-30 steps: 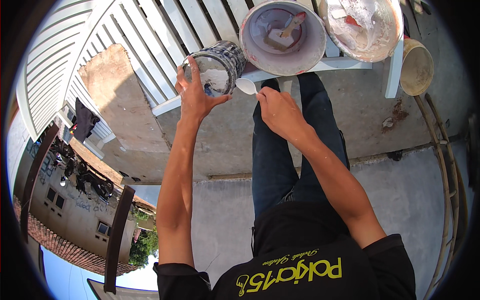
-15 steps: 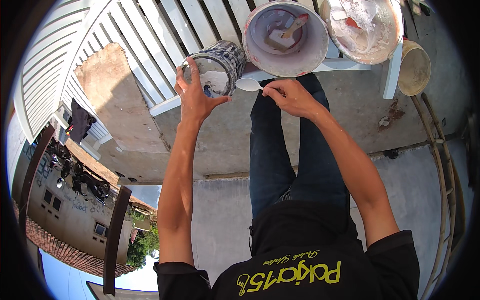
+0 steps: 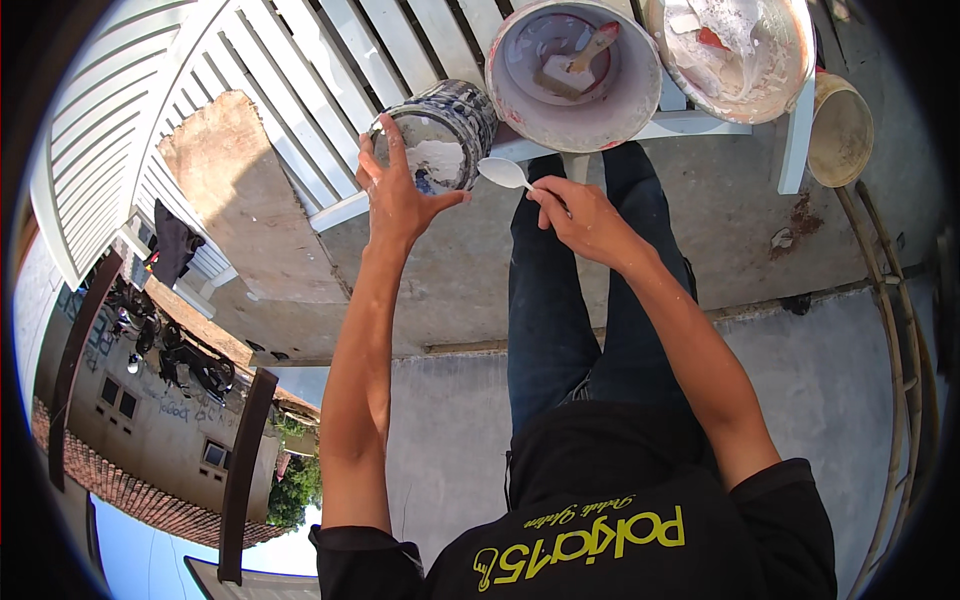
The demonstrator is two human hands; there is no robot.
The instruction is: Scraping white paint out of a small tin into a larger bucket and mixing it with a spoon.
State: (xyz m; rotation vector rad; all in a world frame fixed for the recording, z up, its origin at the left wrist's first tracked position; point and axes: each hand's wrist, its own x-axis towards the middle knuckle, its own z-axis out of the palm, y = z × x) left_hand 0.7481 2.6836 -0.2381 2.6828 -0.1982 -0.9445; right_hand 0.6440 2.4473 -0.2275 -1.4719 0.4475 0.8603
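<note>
My left hand (image 3: 405,190) grips the rim of a paint can (image 3: 436,160) smeared dark and white, tipped so its open top faces me, with white material inside. My right hand (image 3: 575,215) is closed on the handle of a white spoon (image 3: 502,172), whose bowl is just beside the can's right rim. To the right, a pale bucket (image 3: 515,80) holds a brush with a red-tipped wooden handle (image 3: 588,48) and murky contents.
A paint-coated bucket (image 3: 760,70) and a beige bucket (image 3: 838,130) stand to the right. A slatted white bench (image 3: 320,90) carries a weathered board (image 3: 230,180) and dark cloth (image 3: 178,245). Poles (image 3: 895,330) lean at right; motorcycles (image 3: 180,350) stand beyond at left.
My right hand has shifted slightly up and then right with the spoon, staying near the can. My left hand keeps its grip; the whole view has moved slightly.
</note>
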